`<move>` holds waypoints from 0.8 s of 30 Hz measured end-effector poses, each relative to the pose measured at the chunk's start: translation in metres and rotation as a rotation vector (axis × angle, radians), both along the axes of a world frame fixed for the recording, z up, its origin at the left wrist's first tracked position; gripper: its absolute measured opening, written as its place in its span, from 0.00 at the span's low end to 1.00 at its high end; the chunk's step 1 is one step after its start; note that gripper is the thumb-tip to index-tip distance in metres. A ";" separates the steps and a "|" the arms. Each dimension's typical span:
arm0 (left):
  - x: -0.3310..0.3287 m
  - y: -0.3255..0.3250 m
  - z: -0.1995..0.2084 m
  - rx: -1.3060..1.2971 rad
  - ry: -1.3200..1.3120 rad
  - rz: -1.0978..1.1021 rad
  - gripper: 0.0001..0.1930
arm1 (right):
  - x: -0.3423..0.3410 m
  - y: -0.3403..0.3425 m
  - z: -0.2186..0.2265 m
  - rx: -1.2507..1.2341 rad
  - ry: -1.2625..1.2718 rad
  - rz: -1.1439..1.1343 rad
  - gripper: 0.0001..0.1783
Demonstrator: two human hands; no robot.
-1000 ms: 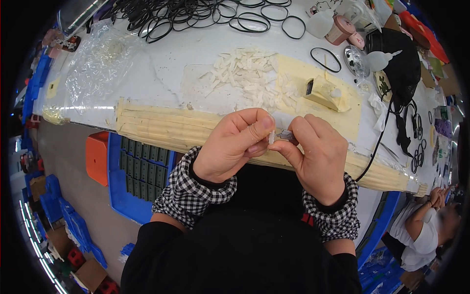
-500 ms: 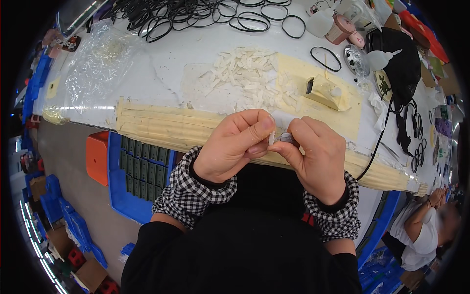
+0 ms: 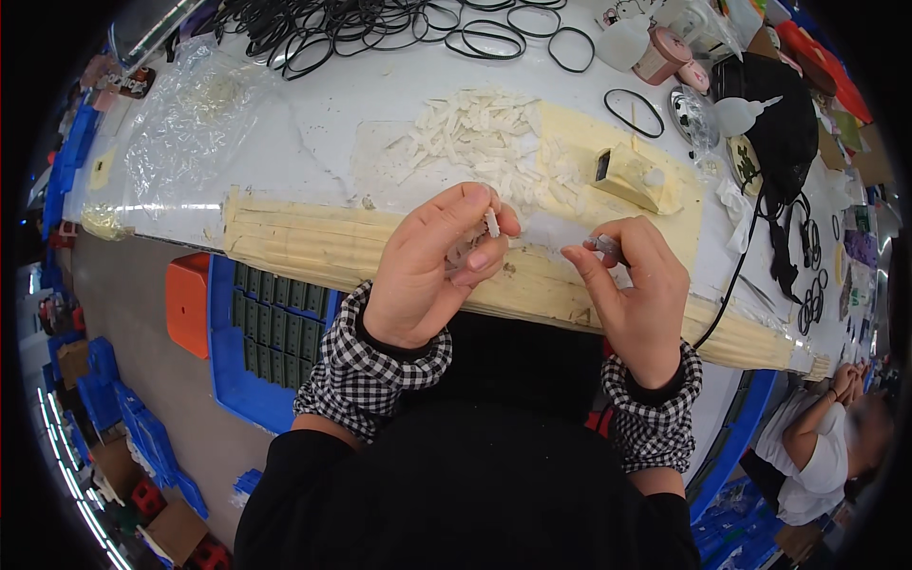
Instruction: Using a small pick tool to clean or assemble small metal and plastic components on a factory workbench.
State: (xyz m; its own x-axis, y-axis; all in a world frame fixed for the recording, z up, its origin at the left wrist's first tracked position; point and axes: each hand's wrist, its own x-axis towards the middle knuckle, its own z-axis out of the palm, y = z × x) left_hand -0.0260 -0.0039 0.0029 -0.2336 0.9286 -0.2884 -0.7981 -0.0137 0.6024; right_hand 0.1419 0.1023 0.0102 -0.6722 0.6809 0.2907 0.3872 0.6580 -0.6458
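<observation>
My left hand (image 3: 423,261) is raised over the table's taped front edge. Its thumb and fingers pinch a small white strip (image 3: 492,223). Across from it, my right hand (image 3: 644,299) holds a small grey piece (image 3: 605,247) between thumb and curled fingers; its exact kind is too small to make out. The two hands are apart. Beyond them lies a loose pile of white strips (image 3: 475,133), partly on a yellow sheet (image 3: 679,214). On that sheet rests a tape-wrapped yellowish block (image 3: 627,180) with a dark end.
Black rubber bands (image 3: 484,43) lie heaped at the back, beside clear plastic film (image 3: 195,114) on the left. A squeeze bottle (image 3: 741,116) and black bag (image 3: 774,123) are at right. Below left are an orange stool (image 3: 188,304) and blue crate (image 3: 252,399). Another person (image 3: 817,446) sits right.
My hands have drawn apart: the left went up and left with the white strip, the right moved to the right with the grey piece.
</observation>
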 end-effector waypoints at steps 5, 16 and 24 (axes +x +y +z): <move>-0.004 0.000 -0.003 0.089 -0.128 0.006 0.10 | -0.005 -0.008 -0.009 0.065 -0.051 0.000 0.11; 0.004 0.003 0.003 -0.015 0.080 0.017 0.09 | -0.016 0.000 -0.011 0.018 0.017 0.020 0.08; 0.019 0.006 -0.003 0.027 0.039 -0.133 0.08 | -0.017 -0.012 0.016 0.081 0.229 0.062 0.10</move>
